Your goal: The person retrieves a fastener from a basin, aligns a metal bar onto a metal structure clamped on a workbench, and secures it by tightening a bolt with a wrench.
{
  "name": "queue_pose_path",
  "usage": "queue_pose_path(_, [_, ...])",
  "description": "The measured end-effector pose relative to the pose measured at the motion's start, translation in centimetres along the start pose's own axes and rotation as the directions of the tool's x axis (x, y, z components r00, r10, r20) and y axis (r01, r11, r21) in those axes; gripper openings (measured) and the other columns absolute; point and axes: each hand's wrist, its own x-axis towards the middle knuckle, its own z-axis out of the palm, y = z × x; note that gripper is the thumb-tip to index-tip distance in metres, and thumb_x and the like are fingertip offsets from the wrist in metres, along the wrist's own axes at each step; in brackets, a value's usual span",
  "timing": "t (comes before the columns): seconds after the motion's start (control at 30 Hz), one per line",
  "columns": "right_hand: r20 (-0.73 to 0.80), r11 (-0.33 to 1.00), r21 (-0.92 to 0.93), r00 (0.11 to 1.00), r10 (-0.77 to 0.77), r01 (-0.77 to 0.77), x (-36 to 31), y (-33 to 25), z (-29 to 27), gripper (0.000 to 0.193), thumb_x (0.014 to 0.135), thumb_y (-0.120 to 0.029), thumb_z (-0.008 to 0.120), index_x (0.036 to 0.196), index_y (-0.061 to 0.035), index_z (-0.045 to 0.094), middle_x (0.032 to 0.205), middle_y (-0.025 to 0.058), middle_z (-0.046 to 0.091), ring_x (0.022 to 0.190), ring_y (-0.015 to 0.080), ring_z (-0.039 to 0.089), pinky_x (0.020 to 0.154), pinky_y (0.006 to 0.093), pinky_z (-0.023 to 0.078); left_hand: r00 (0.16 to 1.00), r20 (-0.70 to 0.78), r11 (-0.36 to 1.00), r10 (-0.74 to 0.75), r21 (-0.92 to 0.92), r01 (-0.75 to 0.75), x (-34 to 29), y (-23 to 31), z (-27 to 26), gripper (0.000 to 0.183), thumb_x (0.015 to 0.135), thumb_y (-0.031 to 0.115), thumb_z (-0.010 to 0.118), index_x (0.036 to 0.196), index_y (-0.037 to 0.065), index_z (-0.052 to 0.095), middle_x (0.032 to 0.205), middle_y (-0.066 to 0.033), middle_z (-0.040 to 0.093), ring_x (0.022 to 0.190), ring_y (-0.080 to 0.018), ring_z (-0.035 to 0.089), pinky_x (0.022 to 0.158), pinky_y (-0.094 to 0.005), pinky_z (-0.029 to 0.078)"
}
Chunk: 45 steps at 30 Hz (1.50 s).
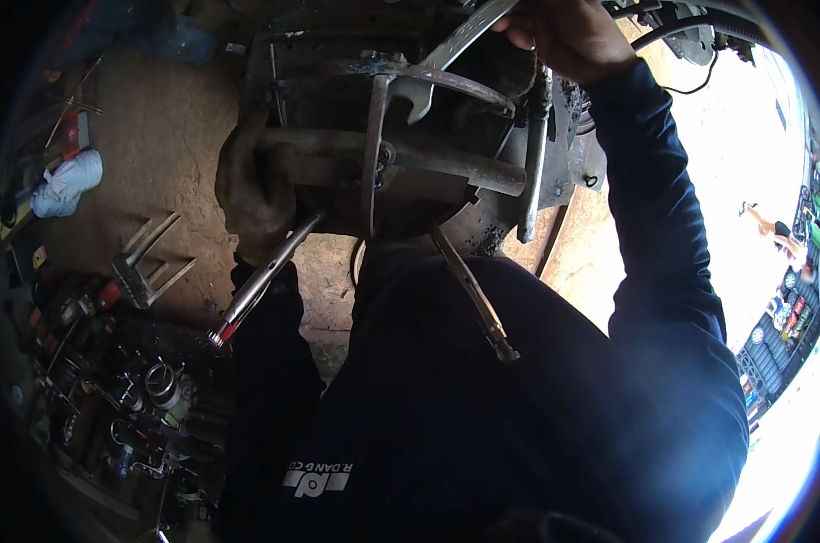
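At the top, my right hand [584, 43] is closed on a large silver open-end wrench [451, 50]. The wrench's jaw hangs over a curved metal bar of a dark, greasy metal assembly [410, 204]. Its other end runs out of the picture. My left hand [252, 185], dark and in shadow, curls against the assembly's left side, close to the end of a thick horizontal pipe [446, 167]. What it grips is hidden. Two rods slant out of the assembly toward me: a splined silver rod [265, 276] on the left and a thinner brownish rod [469, 285] on the right.
Loose tools and metal parts [147, 398] clutter the lower left. A metal stand [147, 262] and a pale cloth [66, 185] lie on the concrete floor [157, 136]. Black hoses [700, 27] cross the upper right. Bright outdoors with another person [777, 235] shows at far right.
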Motion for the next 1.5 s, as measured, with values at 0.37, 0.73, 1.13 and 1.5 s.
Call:
queue_pose_path(0.37, [0.5,0.95,-0.31,0.845,0.191,-0.032,8.8,-2.1,4.5,0.05,0.099,-0.054,0.065,0.106,-0.0049,0.07,0.098,0.0087,0.069,0.089,0.0214,0.067,0.081,0.0347,0.054,0.988,0.103,0.993,0.116,-0.005,-0.116,1.6,0.9,-0.3,0.048,0.101,0.015,0.063,0.144,-0.003,0.055,0.101,-0.0124,0.074,0.094,-0.0236,0.07,0.089,-0.0386,0.055])
queue_pose_path(0.73, [0.684,0.869,-0.394,0.537,0.494,-0.298,15.5,1.6,9.8,0.038,0.099,-0.043,0.069,0.104,-0.0055,0.07,0.096,0.007,0.068,0.092,0.023,0.066,0.084,0.0406,0.055,0.998,0.031,0.998,-0.06,-0.023,0.061,0.5,0.3,-0.2,0.045,0.102,0.018,0.061,0.14,-0.005,0.058,0.112,-0.017,0.072,0.1,-0.0277,0.072,0.088,-0.0385,0.058])
queue_pose_path(1.13, [0.319,0.953,-0.13,0.899,0.3,-0.272,7.6,1.9,3.2,0.024,0.105,-0.031,0.065,0.103,-0.0072,0.067,0.097,0.0063,0.067,0.074,0.015,0.061,0.058,0.0308,0.047,1.0,0.027,0.995,-0.008,-0.098,0.011,0.9,1.2,0.2,0.043,0.099,0.016,0.066,0.138,-0.003,0.059,0.11,-0.0174,0.073,0.1,-0.0307,0.072,0.092,-0.0415,0.057])
queue_pose_path(1.5, [0.275,0.966,0.043,0.933,0.232,-0.253,4.2,1.7,2.6,0.027,0.107,-0.037,0.059,0.102,-0.0113,0.065,0.09,0.0032,0.065,0.07,0.016,0.055,0.061,0.0312,0.041,0.996,0.081,0.998,0.034,-0.054,-0.029,0.9,0.7,-0.3,0.05,0.092,0.009,0.069,0.14,-0.001,0.058,0.11,-0.0169,0.075,0.095,-0.0328,0.072,0.09,-0.0433,0.057])
